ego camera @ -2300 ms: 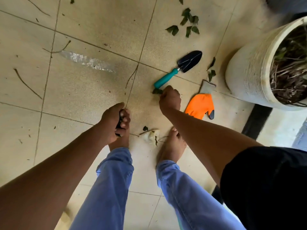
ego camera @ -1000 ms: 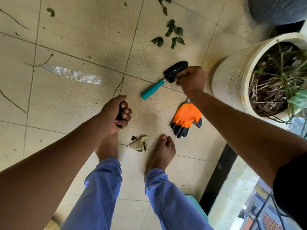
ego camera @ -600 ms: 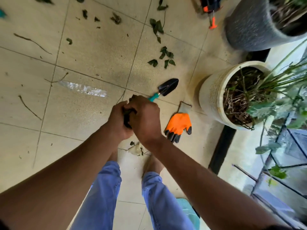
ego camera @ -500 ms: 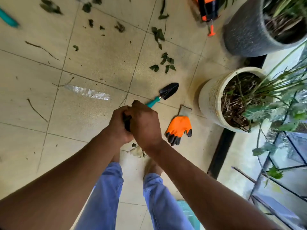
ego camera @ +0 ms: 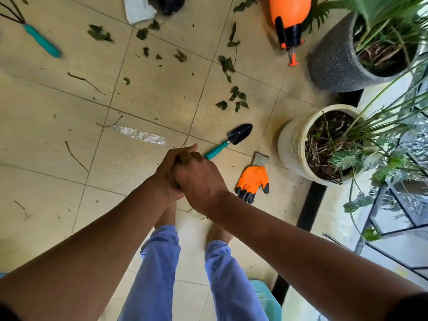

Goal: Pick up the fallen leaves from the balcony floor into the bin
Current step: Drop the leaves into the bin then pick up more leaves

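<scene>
My left hand (ego camera: 165, 176) and my right hand (ego camera: 200, 180) are pressed together above my feet, both with curled fingers. The right hand lies over the left and hides what they grip. Earlier the left fist held dark leaves. Fallen green leaves (ego camera: 234, 98) lie in a small cluster on the beige tiles beyond the trowel. More leaves (ego camera: 227, 66) are farther back, with others (ego camera: 99, 33) at the far left. A teal plastic container (ego camera: 264, 297) shows by my right leg at the bottom edge.
A teal-handled trowel (ego camera: 231, 140) and an orange glove (ego camera: 252, 179) lie just past my hands. A white pot (ego camera: 291, 144) and a grey pot (ego camera: 333, 63) stand at the right by the railing. An orange sprayer (ego camera: 289, 12) and a hand rake (ego camera: 39, 39) lie at the back.
My right hand came back from the floor near the trowel and closed onto my left fist. The view has risen, showing more of the floor behind.
</scene>
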Available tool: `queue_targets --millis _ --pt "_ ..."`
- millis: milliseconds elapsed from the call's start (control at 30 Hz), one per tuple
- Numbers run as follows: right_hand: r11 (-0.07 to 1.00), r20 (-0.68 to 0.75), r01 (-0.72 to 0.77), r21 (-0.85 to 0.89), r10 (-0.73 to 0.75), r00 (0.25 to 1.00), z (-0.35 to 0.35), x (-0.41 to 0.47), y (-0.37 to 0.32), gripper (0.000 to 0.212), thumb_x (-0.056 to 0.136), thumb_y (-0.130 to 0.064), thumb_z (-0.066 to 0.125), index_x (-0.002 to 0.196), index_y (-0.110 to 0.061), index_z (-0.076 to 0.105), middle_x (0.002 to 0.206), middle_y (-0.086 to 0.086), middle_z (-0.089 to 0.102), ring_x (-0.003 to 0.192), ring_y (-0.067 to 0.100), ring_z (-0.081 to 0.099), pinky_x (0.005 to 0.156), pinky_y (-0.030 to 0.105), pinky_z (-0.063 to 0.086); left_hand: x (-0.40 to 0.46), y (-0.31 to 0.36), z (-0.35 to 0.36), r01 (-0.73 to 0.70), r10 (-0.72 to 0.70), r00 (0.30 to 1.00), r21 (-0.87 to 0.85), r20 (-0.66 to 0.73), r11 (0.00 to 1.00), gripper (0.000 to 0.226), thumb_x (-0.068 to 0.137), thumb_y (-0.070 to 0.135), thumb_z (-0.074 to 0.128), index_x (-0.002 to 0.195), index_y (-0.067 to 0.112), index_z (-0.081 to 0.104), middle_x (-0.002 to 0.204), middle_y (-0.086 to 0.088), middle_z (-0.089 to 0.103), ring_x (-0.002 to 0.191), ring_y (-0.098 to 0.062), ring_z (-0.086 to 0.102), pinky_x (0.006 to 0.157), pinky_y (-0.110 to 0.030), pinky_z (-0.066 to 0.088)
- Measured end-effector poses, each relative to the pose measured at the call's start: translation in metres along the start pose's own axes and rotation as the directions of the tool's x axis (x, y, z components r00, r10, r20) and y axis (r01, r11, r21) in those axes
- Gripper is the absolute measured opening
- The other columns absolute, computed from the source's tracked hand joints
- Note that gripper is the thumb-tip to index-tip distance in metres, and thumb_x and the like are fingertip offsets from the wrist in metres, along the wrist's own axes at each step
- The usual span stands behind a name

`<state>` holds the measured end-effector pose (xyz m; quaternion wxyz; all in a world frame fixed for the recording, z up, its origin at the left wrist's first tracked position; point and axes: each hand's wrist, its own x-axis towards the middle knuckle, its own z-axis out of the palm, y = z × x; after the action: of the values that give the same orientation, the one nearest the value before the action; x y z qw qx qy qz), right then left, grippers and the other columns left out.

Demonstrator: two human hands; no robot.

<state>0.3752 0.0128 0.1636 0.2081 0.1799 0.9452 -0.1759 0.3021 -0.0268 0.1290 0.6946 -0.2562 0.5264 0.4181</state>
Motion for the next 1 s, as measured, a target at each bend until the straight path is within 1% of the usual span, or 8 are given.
queue_targets --millis 133,200,367,500,633,767,900,1000 --pt "0.997 0.065 -0.009 -0.078 0.015 0.998 0.002 -0.002 -0.008 0.057 0.09 0.008 0.055 0.143 0.014 0.036 0.129 0.025 0.053 0.11 0.036 0.057 0.084 0.039 0.054 0.002 -0.012 -0.009 -0.092 0.087 0.992 -0.05 -0.089 0.995 0.033 0.107 0.035 0.038 0.083 0.022 0.057 0.053 0.009 0.062 0.048 -0.003 0.063 0.058 -0.018 0.051" --pt "0.998 0.106 0.006 -0.07 0.002 0.994 0.003 -0.006 -0.012 0.05 0.092 0.005 0.053 0.141 0.012 0.041 0.129 0.023 0.053 0.115 0.034 0.055 0.092 0.037 0.05 0.001 -0.015 -0.013 -0.017 0.013 0.999 -0.078 -0.047 0.997 0.039 0.104 0.039 0.045 0.074 0.017 0.057 0.052 0.002 0.055 0.05 -0.009 0.062 0.068 -0.024 0.046" --pt "0.998 0.115 -0.029 0.056 0.023 0.993 0.01 -0.016 -0.026 0.033 0.09 0.002 0.046 0.117 0.008 0.064 0.117 0.028 0.061 0.117 0.041 0.051 0.103 0.045 0.041 0.009 -0.019 -0.031 -0.007 0.007 0.998 -0.003 -0.055 1.0 0.034 0.094 0.041 0.064 0.07 0.022 0.05 0.071 0.002 0.042 0.056 -0.009 0.053 0.06 -0.021 0.049" --pt "0.97 0.009 -0.092 0.225 0.093 0.996 0.008 -0.022 -0.026 0.027 0.079 0.012 0.055 0.1 0.004 0.071 0.101 0.024 0.066 0.093 0.037 0.063 0.077 0.034 0.044 0.012 -0.018 -0.029 -0.052 0.054 0.996 0.028 -0.065 0.998 0.022 0.097 0.031 0.062 0.079 0.02 0.053 0.076 0.001 0.044 0.061 -0.009 0.053 0.055 -0.017 0.052" --pt "0.94 -0.033 -0.165 0.298 0.183 0.983 0.006 -0.03 -0.016 0.029 0.072 0.012 0.059 0.096 -0.003 0.068 0.078 0.013 0.066 0.061 0.033 0.061 0.054 0.032 0.04 0.014 -0.028 -0.03 -0.112 0.112 0.994 -0.024 0.01 0.993 0.021 0.105 0.01 0.043 0.101 0.016 0.062 0.081 0.0 0.056 0.066 -0.006 0.059 0.065 -0.018 0.052" --pt "0.942 -0.062 -0.2 0.268 0.224 0.973 0.018 -0.037 -0.013 0.049 0.076 0.01 0.058 0.124 0.002 0.049 0.063 0.007 0.056 0.043 0.025 0.035 0.045 0.027 0.028 0.02 -0.032 -0.028 -0.042 0.044 0.999 0.077 -0.025 0.996 0.018 0.099 0.019 0.057 0.082 0.018 0.061 0.07 -0.002 0.046 0.064 -0.012 0.042 0.059 -0.023 0.038" --pt "0.936 -0.117 -0.249 0.248 0.284 0.952 0.031 -0.036 -0.01 0.043 0.075 0.002 0.069 0.117 -0.006 0.061 0.057 -0.006 0.037 0.042 0.021 0.032 0.046 0.024 0.017 0.033 -0.045 -0.04 0.005 -0.014 0.996 -0.103 -0.092 0.995 0.05 0.094 0.02 0.064 0.051 0.022 0.041 0.044 0.006 0.032 0.037 -0.006 0.025 0.04 -0.019 0.019" --pt "0.919 -0.169 -0.239 0.315 0.302 0.938 0.04 -0.033 -0.013 0.03 0.071 0.002 0.073 0.096 -0.014 0.069 0.059 -0.001 0.053 0.054 0.02 0.045 0.051 0.025 0.024 0.032 -0.052 -0.042 0.006 -0.012 0.999 -0.187 -0.031 0.982 0.053 0.099 0.026 0.059 0.049 0.023 0.044 0.04 0.007 0.034 0.03 -0.005 0.03 0.032 -0.016 0.024"
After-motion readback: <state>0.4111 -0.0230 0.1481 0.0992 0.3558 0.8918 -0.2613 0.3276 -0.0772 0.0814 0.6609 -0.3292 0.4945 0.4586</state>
